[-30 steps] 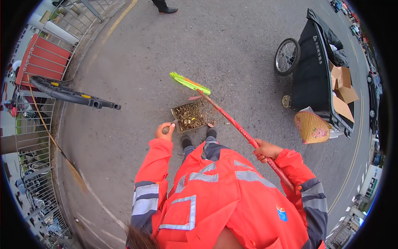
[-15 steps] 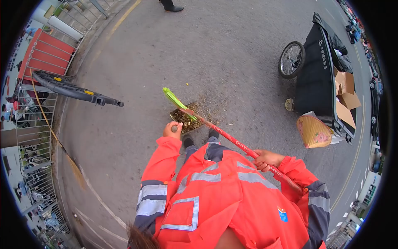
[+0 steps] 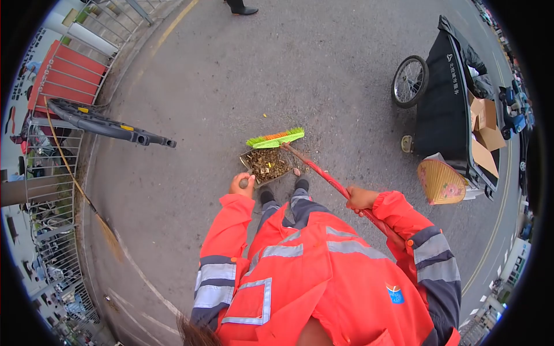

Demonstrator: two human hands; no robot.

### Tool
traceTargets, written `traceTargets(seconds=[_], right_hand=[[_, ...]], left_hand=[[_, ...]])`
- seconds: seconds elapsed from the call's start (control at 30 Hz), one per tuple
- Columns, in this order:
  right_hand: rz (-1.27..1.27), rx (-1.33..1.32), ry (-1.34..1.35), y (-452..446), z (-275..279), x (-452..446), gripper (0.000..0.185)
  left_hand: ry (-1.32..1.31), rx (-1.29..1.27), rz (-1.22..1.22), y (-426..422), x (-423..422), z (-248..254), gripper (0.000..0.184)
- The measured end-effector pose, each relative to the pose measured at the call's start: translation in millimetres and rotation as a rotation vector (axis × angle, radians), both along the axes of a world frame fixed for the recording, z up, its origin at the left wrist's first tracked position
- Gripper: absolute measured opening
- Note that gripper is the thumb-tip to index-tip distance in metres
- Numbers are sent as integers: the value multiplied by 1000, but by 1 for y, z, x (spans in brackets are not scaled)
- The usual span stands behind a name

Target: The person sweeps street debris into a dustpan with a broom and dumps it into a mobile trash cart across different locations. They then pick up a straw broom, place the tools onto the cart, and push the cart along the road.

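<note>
My left hand is closed around the rounded end of an upright handle, which rises from the dustpan at my feet. Dry leaves and small litter fill the pan. My right hand grips the red pole of a broom; the pole slants from beside my right arm down to the broom head. That green head, with green and orange bristles, lies just beyond the far edge of the dustpan. Its bristles face away from me.
On the right stands a black cart with cardboard boxes and a woven hat at its near end. To the left are a metal fence, a long straw broom and a dark barrier piece. Another person's shoe shows far ahead.
The broom head has swung from lying over the pan's left side to beyond its far edge, turning so its bristles show. My right hand has moved slightly forward; my left stays put.
</note>
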State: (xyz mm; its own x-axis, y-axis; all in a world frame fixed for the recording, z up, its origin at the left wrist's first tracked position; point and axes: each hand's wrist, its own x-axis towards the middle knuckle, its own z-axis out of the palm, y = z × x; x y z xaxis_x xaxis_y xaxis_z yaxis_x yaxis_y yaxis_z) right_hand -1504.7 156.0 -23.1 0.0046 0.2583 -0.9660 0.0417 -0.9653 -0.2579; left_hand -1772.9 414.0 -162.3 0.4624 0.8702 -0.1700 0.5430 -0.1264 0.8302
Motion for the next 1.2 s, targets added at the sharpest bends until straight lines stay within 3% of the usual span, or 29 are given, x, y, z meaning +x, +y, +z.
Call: traceTargets(seconds=[0.07,0.1,0.17,0.33,0.43,0.63,0.67,0.73,0.83,1.0,1.07,1.2], right_hand=[[-285,-53,188,-23,25,-4,19],[-287,-55,182,-32,35,-5,19],[-619,-73,409,-48,52,-5,19],[-591,-31,313,-71,75,-30,24],[-379,33,18,-68,76,-30,39],[-351,-32,-115,-59,15,-20,23],[-347,-34,-107,-58,14,-23,23],[-625,-58,93,-63,14,-37,18],[-679,-17,320,-64,20,-58,16],[-633,54,456,-52,30,-75,14],[-818,59,716,-54,39,-69,22],[-644,51,593,-43,72,-62,24]], left_hand=[[-20,8,0,1,-6,-2,17],[-41,19,0,2,-8,-3,17],[-51,20,0,3,-11,-5,17],[-78,7,-35,21,-24,0,17],[-73,13,-52,29,-25,8,16],[-50,30,-13,27,-30,17,13],[-43,65,-55,26,-30,18,14],[-22,93,-99,20,-29,27,14],[54,66,-221,17,-12,33,17],[76,56,-241,13,0,31,17],[120,43,-248,18,-2,30,17],[-39,78,-183,20,-24,8,17]])
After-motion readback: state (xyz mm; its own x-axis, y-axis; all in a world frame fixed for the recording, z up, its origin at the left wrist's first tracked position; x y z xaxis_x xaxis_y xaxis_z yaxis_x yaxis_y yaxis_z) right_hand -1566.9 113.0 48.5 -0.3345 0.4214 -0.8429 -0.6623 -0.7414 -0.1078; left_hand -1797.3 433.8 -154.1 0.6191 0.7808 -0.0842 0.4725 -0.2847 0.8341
